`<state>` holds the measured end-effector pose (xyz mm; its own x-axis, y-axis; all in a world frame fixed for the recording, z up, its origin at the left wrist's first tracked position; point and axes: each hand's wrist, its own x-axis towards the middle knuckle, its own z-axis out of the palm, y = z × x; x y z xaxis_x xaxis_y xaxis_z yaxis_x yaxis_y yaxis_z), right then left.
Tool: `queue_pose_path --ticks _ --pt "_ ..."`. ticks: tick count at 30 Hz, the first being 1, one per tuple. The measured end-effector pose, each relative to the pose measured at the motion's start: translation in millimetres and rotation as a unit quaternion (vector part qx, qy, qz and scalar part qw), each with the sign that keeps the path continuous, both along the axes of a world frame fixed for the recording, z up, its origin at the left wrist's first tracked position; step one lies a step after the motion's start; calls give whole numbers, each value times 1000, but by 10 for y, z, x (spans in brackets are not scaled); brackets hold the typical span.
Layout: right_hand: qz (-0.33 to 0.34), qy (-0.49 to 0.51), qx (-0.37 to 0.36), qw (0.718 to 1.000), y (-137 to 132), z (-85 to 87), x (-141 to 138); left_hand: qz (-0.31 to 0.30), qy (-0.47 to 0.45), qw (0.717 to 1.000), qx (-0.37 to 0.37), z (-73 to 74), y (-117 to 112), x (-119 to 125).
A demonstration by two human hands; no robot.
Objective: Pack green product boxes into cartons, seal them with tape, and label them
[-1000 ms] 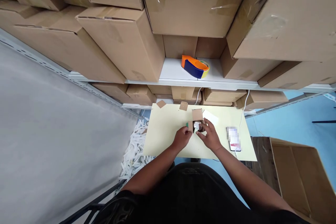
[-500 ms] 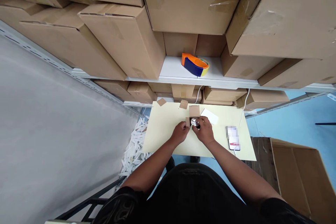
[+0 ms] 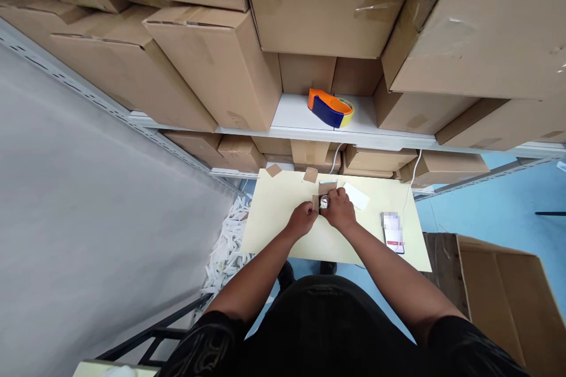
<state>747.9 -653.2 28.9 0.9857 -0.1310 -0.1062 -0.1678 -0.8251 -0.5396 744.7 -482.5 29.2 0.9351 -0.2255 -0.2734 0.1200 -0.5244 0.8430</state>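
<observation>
both hands meet over a small cardboard box [image 3: 322,195] near the far middle of the pale yellow table [image 3: 274,224], and the box sits right between them, so neither hand has to travel. the left hand [image 3: 302,219] is on the box's near left side, its fingers curled against a side flap; whether it pinches the flap or only steadies it, i cannot tell. the right hand [image 3: 339,211] comes in from the right and slightly above, fingers bent down over the opening and closed on or pressing against a small shiny object [image 3: 324,203] that lies in the box's mouth (most of it is hidden by the fingertips, so what it is stays unclear). the right hand looks the nearer of the two to that object; the left is beside it, on the cardboard. a back flap stands up on the far side of the box, away from the person.

just right of the box lies a white card [image 3: 356,195], apart from the hands. further right, near the table edge, a phone [image 3: 393,231] lies with a white cable running off toward the shelf. two loose cardboard scraps [image 3: 310,175] rest at the far edge, and a tape dispenser [image 3: 329,108] sits on the shelf above.
</observation>
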Motion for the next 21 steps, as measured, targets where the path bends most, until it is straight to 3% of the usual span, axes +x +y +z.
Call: queue_pose_path --ticks 2,4,7,10,13,16,19,21 --pt "-33 -28 129 991 -100 -99 -55 24 4 1000 2 20 1 3" --pt "-86 -59 244 964 -217 -222 -164 58 1 998 -6 36 -5 -8" --pt "-106 -67 305 944 -324 -352 -360 71 -55 996 -23 28 -31 -55" --pt "-13 -106 270 957 -319 -357 -484 2 -143 990 -17 -25 -62 -108" --pt "76 -152 168 971 -292 -298 -498 -58 -168 984 -24 -64 -68 -73" --pt "126 -156 82 976 -301 -267 -463 -12 -128 991 -48 -8 -52 129" --pt "138 -155 55 977 -317 -274 -437 52 -71 993 -76 137 -33 409" --pt "129 -160 67 976 -315 -286 -427 12 -52 995 -90 227 -17 527"
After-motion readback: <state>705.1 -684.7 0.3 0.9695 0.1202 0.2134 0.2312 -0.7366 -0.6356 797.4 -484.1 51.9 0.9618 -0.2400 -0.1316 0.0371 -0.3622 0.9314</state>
